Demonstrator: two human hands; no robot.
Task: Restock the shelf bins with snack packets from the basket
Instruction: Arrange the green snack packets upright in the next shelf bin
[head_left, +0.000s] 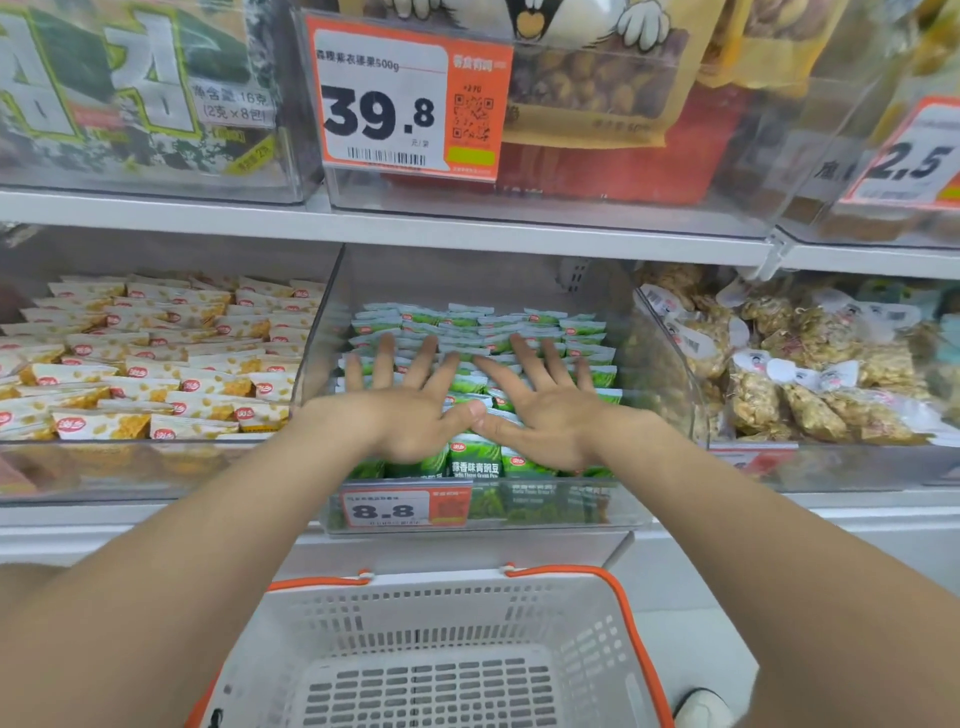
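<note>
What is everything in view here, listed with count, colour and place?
green packets: many, green and white, middle bin
yellow packets: many, yellow and white, left bin
clear bags: many, brown snacks inside, right bin
bins: three, clear, lower shelf
large bags: several, green, yellow and red, upper shelf
price tags: three readable, orange and white, two on the upper shelf, one on the middle bin
basket: one, white with orange handles, below the shelf, no packets visible inside
shoe: one, white, bottom right corner
left hand: fingers spread, flat on the green packets
right hand: fingers spread, flat on the green packets
</note>
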